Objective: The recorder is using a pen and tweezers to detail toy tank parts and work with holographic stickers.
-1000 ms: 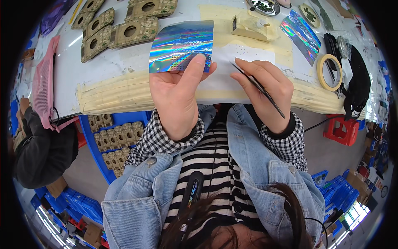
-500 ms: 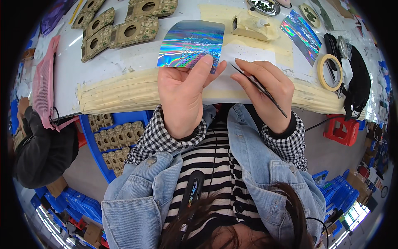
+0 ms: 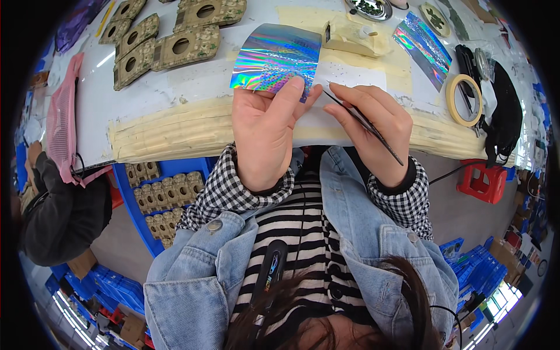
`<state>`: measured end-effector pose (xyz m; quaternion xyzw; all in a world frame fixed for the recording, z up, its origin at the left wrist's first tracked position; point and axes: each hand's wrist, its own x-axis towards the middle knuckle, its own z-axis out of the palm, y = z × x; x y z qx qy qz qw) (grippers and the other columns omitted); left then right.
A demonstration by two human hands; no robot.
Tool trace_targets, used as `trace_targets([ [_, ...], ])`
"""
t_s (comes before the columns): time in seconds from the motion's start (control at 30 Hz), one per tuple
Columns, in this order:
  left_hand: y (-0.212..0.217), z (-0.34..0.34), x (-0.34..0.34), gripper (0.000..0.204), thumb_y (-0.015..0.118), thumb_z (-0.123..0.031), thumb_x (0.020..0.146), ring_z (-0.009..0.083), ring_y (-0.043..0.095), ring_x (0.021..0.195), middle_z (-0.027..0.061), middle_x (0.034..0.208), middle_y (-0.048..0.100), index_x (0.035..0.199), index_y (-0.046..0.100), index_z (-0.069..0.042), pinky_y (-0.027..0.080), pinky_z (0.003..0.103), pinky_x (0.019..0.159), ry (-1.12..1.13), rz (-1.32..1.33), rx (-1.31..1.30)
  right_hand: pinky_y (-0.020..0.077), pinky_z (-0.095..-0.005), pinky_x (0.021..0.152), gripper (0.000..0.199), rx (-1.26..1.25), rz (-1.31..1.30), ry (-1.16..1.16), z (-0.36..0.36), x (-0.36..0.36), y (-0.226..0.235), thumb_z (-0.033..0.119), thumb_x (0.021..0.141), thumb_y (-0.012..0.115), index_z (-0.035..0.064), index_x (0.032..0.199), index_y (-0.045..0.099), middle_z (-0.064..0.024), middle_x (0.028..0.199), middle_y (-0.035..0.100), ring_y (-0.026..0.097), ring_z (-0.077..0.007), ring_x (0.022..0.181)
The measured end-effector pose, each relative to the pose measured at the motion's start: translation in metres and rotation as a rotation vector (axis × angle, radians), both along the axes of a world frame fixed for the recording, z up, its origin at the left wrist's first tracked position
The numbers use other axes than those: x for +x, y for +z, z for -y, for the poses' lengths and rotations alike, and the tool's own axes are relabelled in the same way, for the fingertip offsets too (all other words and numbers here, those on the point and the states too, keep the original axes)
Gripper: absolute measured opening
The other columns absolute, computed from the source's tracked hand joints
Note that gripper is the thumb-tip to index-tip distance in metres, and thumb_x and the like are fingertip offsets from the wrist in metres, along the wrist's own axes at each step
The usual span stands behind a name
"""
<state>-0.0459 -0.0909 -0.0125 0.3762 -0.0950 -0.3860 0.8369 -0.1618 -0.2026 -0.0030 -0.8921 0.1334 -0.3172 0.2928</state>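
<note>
My left hand grips a shiny holographic sheet by its near edge, thumb on top and fingers beneath. Rows of tiny dots cover part of the sheet near the thumb. Between the thumb and fingers of my right hand is a pair of dark, slim tweezers. Their tips point up and left, close to my left fingertips and just right of the sheet. Whether the tips hold anything is too small to see.
Camouflage-patterned parts with round holes lie at the left back. A tape-wrapped block, a second holographic sheet and a masking tape roll are on the right. A blue tray of similar parts sits below the table's taped edge.
My left hand has shifted a little to the right with the holographic sheet, bringing it nearer the tweezers. My right hand has barely moved.
</note>
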Motion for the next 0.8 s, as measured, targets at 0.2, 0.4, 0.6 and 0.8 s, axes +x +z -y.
trace_targets([
  [0.2,-0.002,0.000,-0.001,0.012,0.052,0.000,0.091,0.0128,0.060,0.081,0.0026,0.092,0.063,0.101,0.058,-0.005,0.051,0.049,0.091,0.012,0.004,0.020,0.0498,-0.0316,0.061,0.027,0.014,-0.020,-0.005,-0.001,-0.002,0.002,0.008,0.072,0.076,0.0014,0.097,0.067,-0.0123,0.080,0.064,0.062,-0.0251,0.069],
  [0.4,0.001,-0.001,-0.002,0.012,0.053,0.000,0.091,0.0131,0.061,0.080,0.0029,0.091,0.064,0.100,0.059,-0.005,0.051,0.049,0.091,0.033,-0.017,0.000,0.0498,-0.0309,0.061,0.028,0.006,-0.023,-0.022,0.000,-0.006,0.006,0.007,0.071,0.077,0.0020,0.097,0.067,-0.0118,0.079,0.064,0.062,-0.0247,0.070],
  [0.6,-0.001,-0.010,0.006,0.013,0.053,0.000,0.091,0.0136,0.063,0.082,0.0038,0.092,0.065,0.102,0.058,-0.004,0.052,0.046,0.091,0.070,0.070,-0.040,0.0497,-0.0275,0.060,0.029,0.007,0.030,-0.073,-0.002,-0.010,0.014,0.007,0.071,0.078,0.0019,0.097,0.068,-0.0102,0.077,0.065,0.063,-0.0205,0.067],
  [0.8,0.006,-0.011,0.002,0.016,0.056,0.001,0.089,0.0130,0.063,0.085,0.0052,0.095,0.065,0.105,0.057,-0.003,0.055,0.039,0.086,0.083,0.058,0.007,0.0504,-0.0256,0.059,0.028,0.139,0.134,-0.046,-0.007,-0.011,0.017,0.008,0.071,0.078,0.0006,0.096,0.068,-0.0095,0.079,0.067,0.064,-0.0180,0.066],
])
